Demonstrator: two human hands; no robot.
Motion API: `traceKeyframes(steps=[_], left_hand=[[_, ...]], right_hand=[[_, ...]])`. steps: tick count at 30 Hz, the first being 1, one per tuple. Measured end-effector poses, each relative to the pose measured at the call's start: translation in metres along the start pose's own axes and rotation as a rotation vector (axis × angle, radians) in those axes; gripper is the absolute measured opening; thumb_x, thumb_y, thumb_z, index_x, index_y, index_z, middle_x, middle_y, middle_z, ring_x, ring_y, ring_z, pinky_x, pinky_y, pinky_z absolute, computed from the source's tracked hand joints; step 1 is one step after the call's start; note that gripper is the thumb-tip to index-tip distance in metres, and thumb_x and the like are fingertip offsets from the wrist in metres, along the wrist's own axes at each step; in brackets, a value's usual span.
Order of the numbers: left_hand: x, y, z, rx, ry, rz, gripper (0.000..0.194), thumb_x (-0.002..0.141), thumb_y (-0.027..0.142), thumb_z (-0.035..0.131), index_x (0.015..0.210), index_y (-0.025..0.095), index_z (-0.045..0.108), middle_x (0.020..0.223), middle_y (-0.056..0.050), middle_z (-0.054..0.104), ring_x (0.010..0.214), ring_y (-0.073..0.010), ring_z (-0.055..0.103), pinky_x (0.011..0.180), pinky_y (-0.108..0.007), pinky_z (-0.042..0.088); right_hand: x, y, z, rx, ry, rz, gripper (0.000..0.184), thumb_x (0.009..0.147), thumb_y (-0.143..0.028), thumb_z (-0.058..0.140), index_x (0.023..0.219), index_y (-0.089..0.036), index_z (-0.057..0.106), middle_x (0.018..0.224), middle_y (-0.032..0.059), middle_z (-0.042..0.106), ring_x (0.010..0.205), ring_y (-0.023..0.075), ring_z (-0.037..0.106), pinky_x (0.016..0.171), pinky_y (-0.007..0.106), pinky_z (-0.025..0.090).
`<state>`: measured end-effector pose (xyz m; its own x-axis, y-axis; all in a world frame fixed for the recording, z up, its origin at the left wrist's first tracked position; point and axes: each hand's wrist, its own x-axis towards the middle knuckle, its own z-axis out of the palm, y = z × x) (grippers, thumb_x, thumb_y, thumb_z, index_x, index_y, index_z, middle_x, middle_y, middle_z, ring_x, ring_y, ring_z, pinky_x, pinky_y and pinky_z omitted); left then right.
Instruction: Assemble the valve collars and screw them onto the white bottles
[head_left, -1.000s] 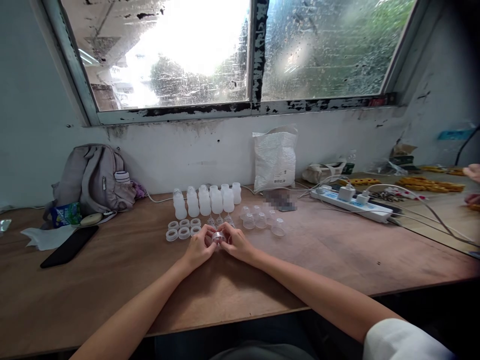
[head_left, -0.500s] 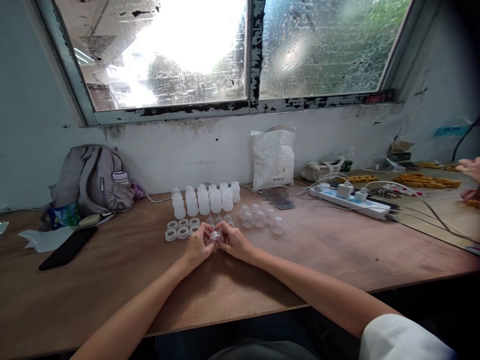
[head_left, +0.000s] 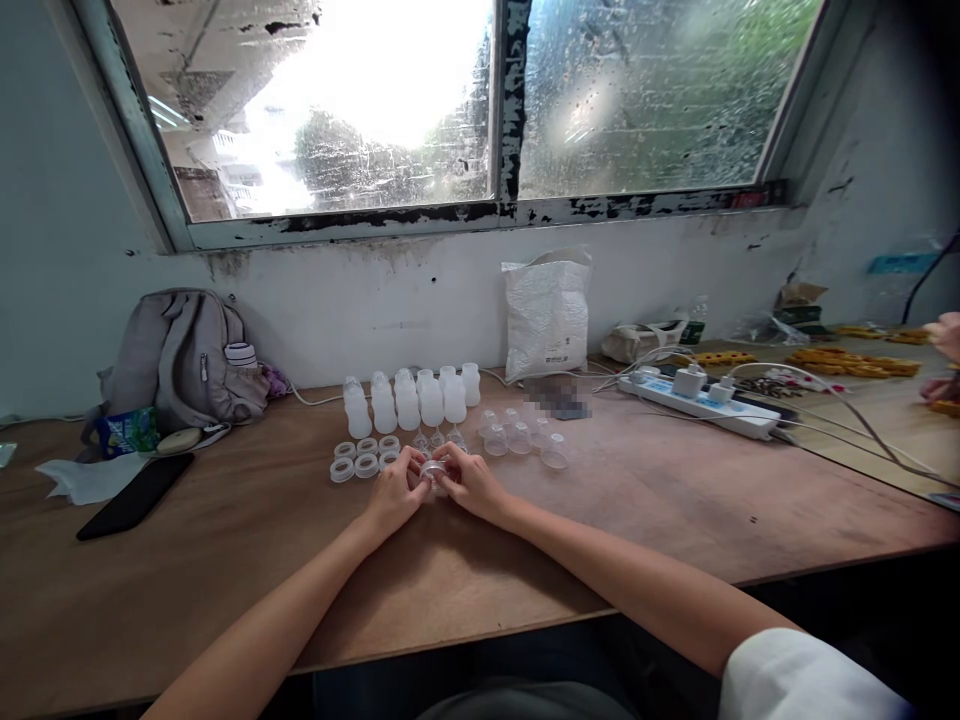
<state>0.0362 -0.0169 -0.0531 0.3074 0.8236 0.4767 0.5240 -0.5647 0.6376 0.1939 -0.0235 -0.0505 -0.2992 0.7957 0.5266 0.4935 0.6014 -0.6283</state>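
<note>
Between both hands is a small translucent bottle collar ring [head_left: 433, 468], just above the table. The fingers of my left hand [head_left: 397, 489] curl round its left side, and those of my right hand [head_left: 471, 484] pinch its right side. Whether a nipple sits inside the ring is hidden by the fingers. Just beyond the hands stand several clear bottle nipples [head_left: 438, 438], partly covered by them. More collar rings [head_left: 366, 465] lie in two rows to the left. Clear domed caps [head_left: 519, 437] are grouped at the right. Frosted baby bottles [head_left: 407, 402] stand behind in a slanting cluster.
A white plastic bag [head_left: 547, 318] leans on the wall. At left are a grey backpack [head_left: 184, 350] and a black phone [head_left: 135, 497]. A power strip [head_left: 697, 403] with cables lies at right. Another person's hand [head_left: 943, 335] shows at the far right edge, near yellow parts [head_left: 855, 361].
The collar ring has tilted slightly between the fingers, its rim now showing wider. Both hands stay in nearly the same place.
</note>
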Motion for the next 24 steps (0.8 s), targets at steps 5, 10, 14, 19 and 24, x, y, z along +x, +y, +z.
traceKeyframes(steps=[5,10,14,19,24], left_hand=[[-0.001,0.004,-0.001,0.023,0.006,0.01,0.015,0.076,0.029,0.046,0.086,0.018,0.048,0.07,0.0,0.058,0.05,-0.0093,0.05,0.05,-0.02,0.037],[-0.002,0.01,-0.004,0.106,-0.01,0.03,0.009,0.077,0.028,0.044,0.077,0.019,0.046,0.056,0.004,0.05,0.049,-0.0091,0.048,0.05,-0.02,0.036],[-0.003,0.01,-0.005,0.13,-0.041,0.019,0.007,0.074,0.026,0.045,0.076,0.02,0.045,0.056,0.005,0.05,0.049,-0.0095,0.048,0.051,-0.02,0.036],[-0.003,0.006,-0.005,0.162,-0.066,0.011,0.013,0.07,0.028,0.05,0.08,0.02,0.047,0.063,0.002,0.054,0.055,-0.0126,0.05,0.052,-0.022,0.036],[-0.003,0.005,-0.006,0.211,-0.095,-0.035,0.014,0.068,0.02,0.051,0.082,0.021,0.05,0.07,-0.001,0.057,0.066,-0.0167,0.054,0.058,-0.025,0.037]], right_hand=[[-0.001,-0.002,-0.001,-0.034,0.017,0.021,0.012,0.071,-0.016,0.048,0.082,-0.018,0.049,0.052,-0.0049,0.049,0.046,0.0086,0.042,0.048,0.018,0.032],[-0.001,-0.006,-0.002,-0.037,-0.01,0.016,0.006,0.071,-0.015,0.047,0.076,-0.018,0.048,0.048,-0.0066,0.044,0.044,0.0077,0.038,0.046,0.018,0.029],[-0.002,-0.005,-0.003,-0.014,-0.035,-0.014,0.003,0.073,-0.019,0.047,0.075,-0.017,0.05,0.05,-0.0056,0.046,0.044,0.0072,0.04,0.046,0.017,0.031],[-0.003,-0.003,-0.004,-0.034,-0.085,-0.079,0.008,0.076,-0.023,0.049,0.072,-0.017,0.051,0.057,-0.0015,0.053,0.049,0.0086,0.046,0.049,0.019,0.035],[-0.004,-0.008,-0.006,0.01,-0.153,-0.128,0.01,0.077,-0.027,0.049,0.079,-0.017,0.052,0.059,-0.0013,0.053,0.05,0.0088,0.047,0.051,0.019,0.038]])
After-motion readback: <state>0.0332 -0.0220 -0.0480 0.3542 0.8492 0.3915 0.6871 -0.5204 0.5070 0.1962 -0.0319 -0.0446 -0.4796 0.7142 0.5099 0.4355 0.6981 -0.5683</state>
